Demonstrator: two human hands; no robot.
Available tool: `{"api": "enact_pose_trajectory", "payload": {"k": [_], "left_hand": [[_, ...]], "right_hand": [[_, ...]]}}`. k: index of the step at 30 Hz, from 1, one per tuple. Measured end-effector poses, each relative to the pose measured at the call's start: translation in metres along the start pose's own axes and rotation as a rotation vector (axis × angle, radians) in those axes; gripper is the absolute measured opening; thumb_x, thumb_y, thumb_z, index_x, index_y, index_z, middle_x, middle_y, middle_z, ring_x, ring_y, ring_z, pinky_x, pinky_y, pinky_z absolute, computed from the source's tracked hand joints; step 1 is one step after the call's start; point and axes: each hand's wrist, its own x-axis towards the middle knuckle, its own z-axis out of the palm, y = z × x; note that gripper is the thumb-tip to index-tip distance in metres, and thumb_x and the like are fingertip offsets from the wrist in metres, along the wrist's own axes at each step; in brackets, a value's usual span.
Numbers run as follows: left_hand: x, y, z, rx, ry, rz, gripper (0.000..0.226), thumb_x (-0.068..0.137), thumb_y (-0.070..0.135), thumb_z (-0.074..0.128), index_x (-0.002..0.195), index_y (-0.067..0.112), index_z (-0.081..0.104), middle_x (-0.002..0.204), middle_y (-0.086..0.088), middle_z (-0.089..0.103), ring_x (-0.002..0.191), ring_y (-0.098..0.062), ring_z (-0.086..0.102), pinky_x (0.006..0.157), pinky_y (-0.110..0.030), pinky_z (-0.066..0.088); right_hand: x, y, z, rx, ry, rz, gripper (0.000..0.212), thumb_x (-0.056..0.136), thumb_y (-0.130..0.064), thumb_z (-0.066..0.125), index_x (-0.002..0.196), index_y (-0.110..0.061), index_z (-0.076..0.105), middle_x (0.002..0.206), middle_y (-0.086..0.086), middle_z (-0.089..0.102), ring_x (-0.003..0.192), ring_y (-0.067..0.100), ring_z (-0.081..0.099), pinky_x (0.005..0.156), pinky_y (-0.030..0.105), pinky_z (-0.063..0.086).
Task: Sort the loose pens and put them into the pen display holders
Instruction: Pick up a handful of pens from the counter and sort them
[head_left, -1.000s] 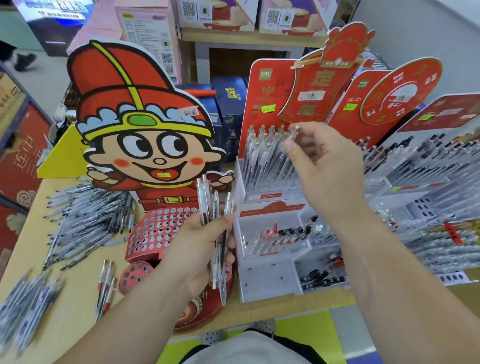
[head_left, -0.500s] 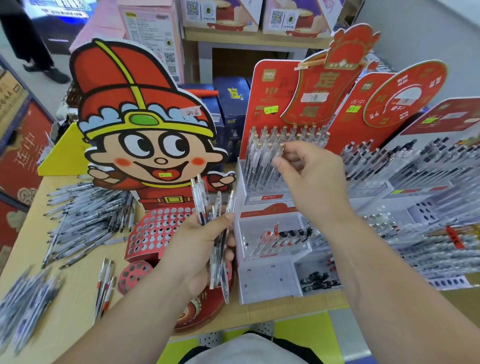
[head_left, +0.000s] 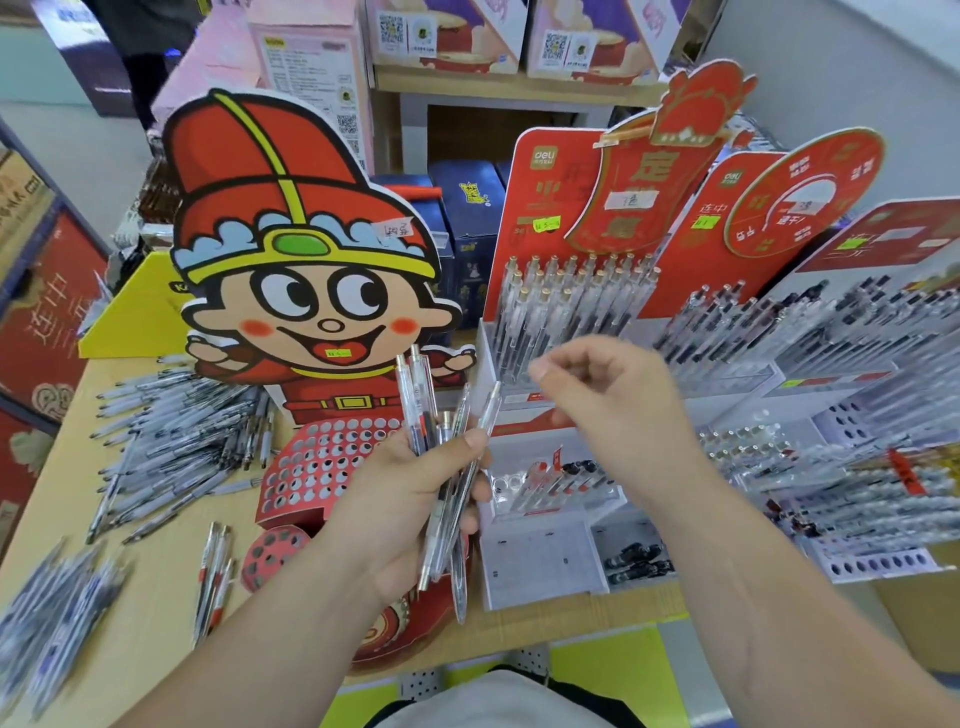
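Pale wooden table (head_left: 156, 613) lies under everything I work on. Nearest me, my left hand (head_left: 410, 499) grips a bundle of clear pens (head_left: 452, 467), fanned out at the top. Just beside it my right hand (head_left: 608, 410) hovers with fingers loosely curled; it is blurred, but I see nothing in it. I judge the next move is to pinch one pen by its upper end, leaving the others pinned under my left thumb. Beyond stands the white pen holder (head_left: 484, 358), its standing pens (head_left: 566, 306) in upright rows; I should match the sort, then lower the tip straight into a free slot. More loose pens (head_left: 176, 441) lie to the left.
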Motion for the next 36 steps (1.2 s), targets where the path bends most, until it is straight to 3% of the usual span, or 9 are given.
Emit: {"api": "enact_pose_trajectory", "payload": {"k": [3, 5, 11, 16, 20, 28, 36], "left_hand": [[0.0, 0.0, 0.002, -0.006, -0.049, -0.008, 0.033, 0.072, 0.021, 0.08, 0.099, 0.006, 0.069, 0.076, -0.011, 0.063, 0.055, -0.018, 0.057, 0.039, -0.025, 0.043], [-0.001, 0.0, 0.002, -0.008, -0.07, -0.016, 0.03, 0.074, 0.019, 0.078, 0.096, 0.004, 0.066, 0.074, -0.012, 0.062, 0.054, -0.018, 0.056, 0.038, -0.025, 0.042], [-0.003, 0.0, 0.002, -0.009, -0.09, -0.024, 0.033, 0.074, 0.019, 0.078, 0.099, 0.002, 0.065, 0.073, -0.011, 0.062, 0.054, -0.018, 0.056, 0.038, -0.024, 0.042], [0.0, -0.001, -0.001, -0.037, 0.018, -0.089, 0.038, 0.088, 0.023, 0.074, 0.117, 0.0, 0.065, 0.082, -0.016, 0.062, 0.055, -0.021, 0.059, 0.039, -0.027, 0.045], [0.004, -0.004, -0.006, -0.101, 0.079, -0.138, 0.015, 0.097, 0.012, 0.057, 0.104, 0.003, 0.066, 0.077, -0.013, 0.062, 0.054, -0.02, 0.057, 0.04, -0.027, 0.044], [0.007, -0.004, -0.006, -0.089, 0.072, -0.074, 0.022, 0.096, 0.006, 0.058, 0.117, 0.004, 0.065, 0.076, -0.012, 0.063, 0.052, -0.018, 0.055, 0.04, -0.027, 0.044], [0.011, -0.004, -0.004, -0.089, 0.084, -0.049, 0.025, 0.097, 0.006, 0.058, 0.12, 0.002, 0.065, 0.078, -0.014, 0.063, 0.052, -0.018, 0.053, 0.039, -0.026, 0.041]], "right_hand": [[-0.007, 0.005, 0.008, 0.155, -0.229, 0.202, 0.009, 0.09, -0.027, 0.073, 0.094, -0.02, 0.077, 0.079, -0.002, 0.073, 0.068, 0.009, 0.064, 0.055, 0.02, 0.046], [-0.01, 0.009, 0.012, 0.217, -0.274, 0.231, 0.012, 0.091, -0.025, 0.072, 0.094, -0.015, 0.076, 0.076, -0.004, 0.069, 0.068, 0.008, 0.061, 0.055, 0.025, 0.045], [-0.017, 0.01, 0.012, 0.291, -0.284, 0.249, 0.012, 0.091, -0.021, 0.072, 0.097, -0.011, 0.075, 0.075, -0.005, 0.065, 0.072, 0.007, 0.058, 0.061, 0.028, 0.043], [-0.016, 0.004, 0.006, 0.383, -0.128, 0.289, 0.013, 0.094, -0.015, 0.066, 0.102, -0.005, 0.07, 0.091, 0.01, 0.074, 0.075, 0.014, 0.068, 0.058, 0.03, 0.044], [-0.007, -0.005, -0.018, 0.396, 0.05, 0.159, 0.008, 0.096, -0.01, 0.063, 0.098, -0.011, 0.071, 0.089, 0.007, 0.075, 0.076, 0.016, 0.07, 0.055, 0.022, 0.052], [0.007, -0.028, -0.047, 0.036, 0.308, -0.253, 0.012, 0.097, -0.013, 0.062, 0.099, -0.023, 0.067, 0.084, -0.004, 0.074, 0.08, 0.014, 0.071, 0.066, 0.024, 0.056], [0.02, -0.03, -0.041, -0.217, 0.327, -0.357, 0.009, 0.097, -0.022, 0.063, 0.105, -0.026, 0.062, 0.092, 0.0, 0.071, 0.085, 0.02, 0.069, 0.078, 0.044, 0.058]]}}
